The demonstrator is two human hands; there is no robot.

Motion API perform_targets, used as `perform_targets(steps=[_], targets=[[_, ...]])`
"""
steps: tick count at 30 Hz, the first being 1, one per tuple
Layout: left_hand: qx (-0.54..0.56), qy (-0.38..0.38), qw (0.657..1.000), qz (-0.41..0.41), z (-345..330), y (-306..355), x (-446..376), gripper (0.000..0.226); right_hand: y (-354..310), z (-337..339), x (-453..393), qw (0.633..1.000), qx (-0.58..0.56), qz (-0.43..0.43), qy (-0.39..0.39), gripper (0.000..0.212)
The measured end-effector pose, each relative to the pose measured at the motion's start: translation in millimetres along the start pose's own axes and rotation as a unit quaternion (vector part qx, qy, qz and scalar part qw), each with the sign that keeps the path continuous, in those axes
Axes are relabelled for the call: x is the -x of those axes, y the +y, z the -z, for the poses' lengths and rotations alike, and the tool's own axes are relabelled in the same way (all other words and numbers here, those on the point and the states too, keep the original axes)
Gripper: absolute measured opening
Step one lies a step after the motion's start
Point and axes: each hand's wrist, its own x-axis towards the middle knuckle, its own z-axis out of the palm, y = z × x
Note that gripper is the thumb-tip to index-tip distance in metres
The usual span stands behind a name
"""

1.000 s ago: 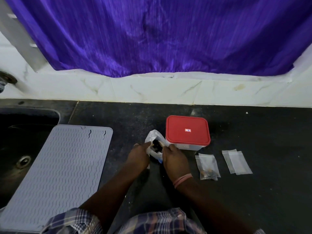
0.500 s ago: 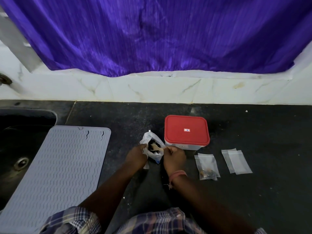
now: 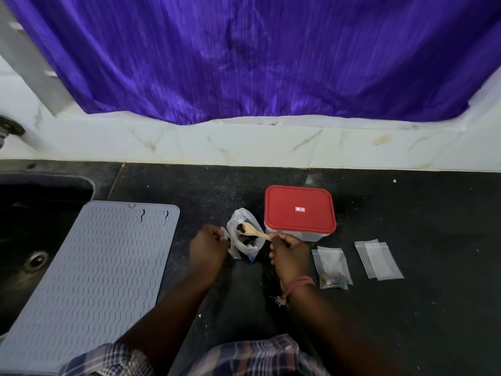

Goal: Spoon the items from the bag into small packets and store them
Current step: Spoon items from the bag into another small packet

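Hands: L (image 3: 208,246) pinches bag (image 3: 245,237) rim, R (image 3: 289,249) holds spoon (image 3: 253,232) w/ items.

My shirt (image 3: 244,359) is a blue and white plaid. The container's lid (image 3: 299,208) is red, the curtain (image 3: 257,55) purple, the ribbed mat (image 3: 89,272) grey with wavy lines, the countertop (image 3: 420,213) speckled black, my wristband (image 3: 299,284) pink.

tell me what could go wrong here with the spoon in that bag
1. The bag is thin, soft plastic held open only by the left hand; it could sag and spill.
2. The wooden spoon in the right hand could drop pieces on the dark counter before reaching an empty packet.
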Motion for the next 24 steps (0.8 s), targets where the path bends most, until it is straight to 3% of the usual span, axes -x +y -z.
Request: perform_targets(steps=[10, 16, 19, 24], targets=[[-0.018, -0.008, 0.998, -0.059, 2.7, 4.1, 7.4, 0.033, -7.7, 0.5, 14.6, 0.984, 0.101, 0.137, -0.043, 0.018], [-0.048, -0.019, 0.992, -0.118, 0.5, 6.4, 15.6, 0.019, -6.1, -5.7, 20.8, 0.958, 0.159, 0.235, -0.043, 0.013], [-0.054, -0.011, 0.988, -0.146, 0.6, 2.7, 18.5, 0.016, -4.5, -8.1, 24.8, 0.909, 0.236, 0.342, -0.038, 0.016], [-0.039, -0.023, 0.987, -0.155, -3.7, 2.2, 19.9, 0.014, 2.7, -15.5, 28.5, 0.771, 0.416, 0.479, -0.055, 0.014]])
